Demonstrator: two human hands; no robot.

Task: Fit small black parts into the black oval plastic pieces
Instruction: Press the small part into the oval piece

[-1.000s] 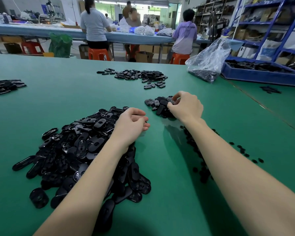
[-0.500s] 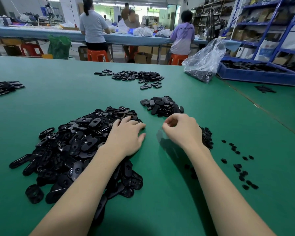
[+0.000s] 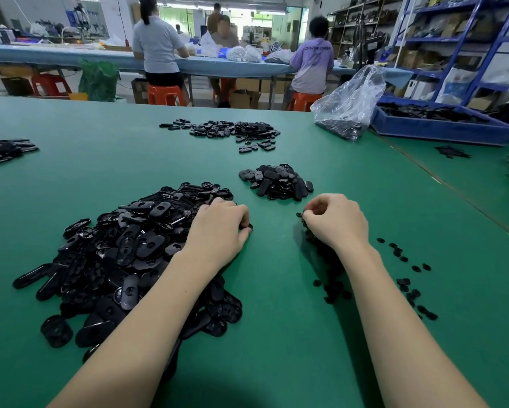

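My left hand (image 3: 218,228) curls on oval piece (image 3: 246,228) at pile's right edge; right hand (image 3: 337,220) pinches small part (image 3: 299,214), just right of oval, gap between.

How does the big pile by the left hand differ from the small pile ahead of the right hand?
The big pile is far larger and sprawls loosely; the small pile is compact. The left hand rests at the big pile's edge; the small pile lies untouched, beyond the right hand. Both hold black oval pieces.
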